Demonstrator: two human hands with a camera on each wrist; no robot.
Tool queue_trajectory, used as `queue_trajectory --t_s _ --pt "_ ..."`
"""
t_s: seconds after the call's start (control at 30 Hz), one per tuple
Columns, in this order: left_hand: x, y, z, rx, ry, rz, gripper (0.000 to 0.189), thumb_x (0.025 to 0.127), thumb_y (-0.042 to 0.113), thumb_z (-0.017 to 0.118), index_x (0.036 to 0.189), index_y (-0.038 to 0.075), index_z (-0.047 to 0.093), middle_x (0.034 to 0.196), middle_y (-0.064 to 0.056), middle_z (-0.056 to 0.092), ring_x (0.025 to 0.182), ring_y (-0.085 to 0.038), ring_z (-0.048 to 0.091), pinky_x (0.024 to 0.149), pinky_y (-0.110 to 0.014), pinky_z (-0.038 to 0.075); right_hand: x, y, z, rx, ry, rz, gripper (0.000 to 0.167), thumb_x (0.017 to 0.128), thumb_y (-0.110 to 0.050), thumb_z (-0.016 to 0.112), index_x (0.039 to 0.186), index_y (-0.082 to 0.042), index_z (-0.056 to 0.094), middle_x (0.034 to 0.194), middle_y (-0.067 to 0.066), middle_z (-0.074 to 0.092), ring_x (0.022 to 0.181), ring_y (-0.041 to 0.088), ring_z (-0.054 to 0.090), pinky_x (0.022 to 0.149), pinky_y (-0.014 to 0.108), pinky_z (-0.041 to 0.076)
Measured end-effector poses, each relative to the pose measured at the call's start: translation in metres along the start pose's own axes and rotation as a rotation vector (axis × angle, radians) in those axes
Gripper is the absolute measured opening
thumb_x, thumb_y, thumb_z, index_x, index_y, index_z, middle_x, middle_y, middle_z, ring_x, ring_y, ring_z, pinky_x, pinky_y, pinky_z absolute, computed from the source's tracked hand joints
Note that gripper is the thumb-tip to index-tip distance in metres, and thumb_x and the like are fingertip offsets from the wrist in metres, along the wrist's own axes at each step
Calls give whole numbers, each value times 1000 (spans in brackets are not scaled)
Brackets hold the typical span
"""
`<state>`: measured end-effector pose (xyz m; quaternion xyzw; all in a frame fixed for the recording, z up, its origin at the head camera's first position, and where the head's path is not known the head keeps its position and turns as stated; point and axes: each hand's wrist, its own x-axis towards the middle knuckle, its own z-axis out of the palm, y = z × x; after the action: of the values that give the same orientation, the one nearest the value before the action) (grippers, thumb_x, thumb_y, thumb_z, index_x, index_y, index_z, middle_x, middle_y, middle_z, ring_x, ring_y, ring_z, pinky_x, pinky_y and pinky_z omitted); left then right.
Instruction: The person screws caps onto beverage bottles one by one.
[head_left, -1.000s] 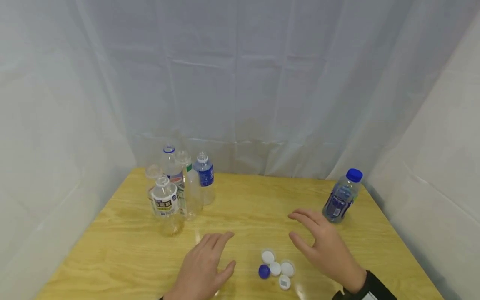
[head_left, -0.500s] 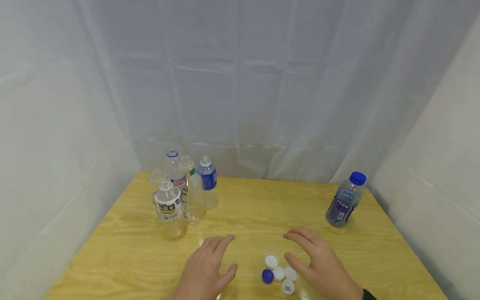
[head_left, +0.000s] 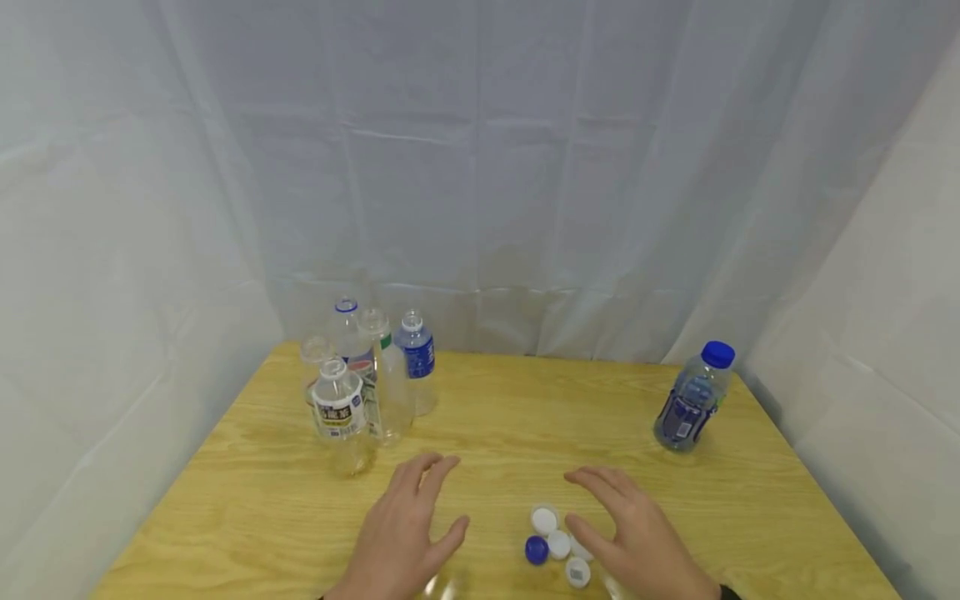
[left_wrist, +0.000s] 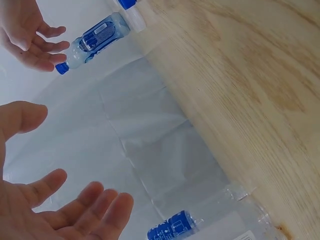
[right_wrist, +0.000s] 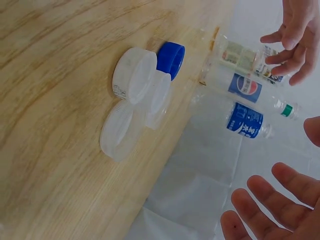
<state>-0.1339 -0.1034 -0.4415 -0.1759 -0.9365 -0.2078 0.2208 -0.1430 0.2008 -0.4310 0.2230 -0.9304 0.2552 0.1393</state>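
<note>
Right of the loose blue cap (head_left: 536,550), the right hand (head_left: 637,531) partly hides a white cap (head_left: 581,548); left of the blue one, the head view's edge crops the left hand (head_left: 401,531); farther left, a white-labelled bottle (head_left: 342,417) covers much of a rear bottle (head_left: 315,350)

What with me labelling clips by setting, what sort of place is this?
Probably a screened-off filming or test booth: pale sheeting hangs behind and along both sides of a wood-grain table, with bottles and loose caps on it. Whatever lies beyond the sheeting is hidden.
</note>
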Motion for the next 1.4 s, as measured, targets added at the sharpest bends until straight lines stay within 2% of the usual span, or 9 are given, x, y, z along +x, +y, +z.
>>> queue_trajectory --t_s 0.1,0.3,0.37,0.5,0.7,0.87,0.97,1.07,1.4 --pt "0 -3 -2 8 55 -2 70 80 38 83 139 17 53 130 -5 54 115 -22 56 75 -34 58 -1 -1 2 -2 -8 6 44 90 -36 75 132 -33 62 131 -14 61 120 11 59 93 43 56" --pt "4 -16 -12 -49 186 -22 71 79 28 84 140 11 52 130 -11 51 116 -28 54 95 -46 50 0 -2 2 8 -54 44 42 93 -44 70 132 -33 62 132 -12 60 121 14 59 95 45 55" --pt "6 -22 -16 -60 247 -2 70 78 24 83 138 7 52 129 -14 51 116 -31 53 97 -49 47 0 -2 2 15 -72 57 42 93 -47 68 132 -33 62 132 -13 60 122 14 59 95 45 55" --pt "10 -32 -23 -44 344 2 70 77 21 80 139 3 50 131 -19 50 116 -35 50 94 -53 43 -1 -2 2 11 -95 79 42 94 -50 67 132 -33 62 131 -14 60 121 14 59 95 45 55" --pt "15 -46 -31 -25 431 -79 81 78 25 75 146 1 39 135 -26 43 116 -43 45 90 -60 37 -3 -3 -1 5 -113 98 43 94 -54 64 132 -34 61 130 -15 60 120 14 60 94 45 56" --pt "24 -61 -35 -21 485 -162 88 76 25 77 148 3 33 138 -29 41 117 -46 43 89 -59 37 -3 -2 -1 -6 -98 83 42 94 -52 65 132 -35 61 129 -16 61 118 13 61 92 43 57" --pt "28 -71 -36 -35 496 -204 92 74 22 81 149 2 31 135 -29 41 116 -44 43 90 -58 38 -4 -1 -1 -11 -94 79 41 94 -51 66 132 -36 61 129 -16 60 118 12 61 91 43 57" --pt "31 -81 -35 -66 480 -249 95 73 20 84 149 2 30 132 -29 42 113 -41 45 91 -57 41 -3 0 0 -15 -93 71 41 93 -50 67 132 -36 61 128 -16 61 117 11 61 91 42 57" --pt "30 -103 -27 -165 304 -490 104 81 24 83 158 9 15 143 -27 40 126 -43 48 101 -62 44 -3 -1 3 -4 -92 54 42 92 -42 72 132 -36 60 128 -17 59 117 10 60 91 42 57"
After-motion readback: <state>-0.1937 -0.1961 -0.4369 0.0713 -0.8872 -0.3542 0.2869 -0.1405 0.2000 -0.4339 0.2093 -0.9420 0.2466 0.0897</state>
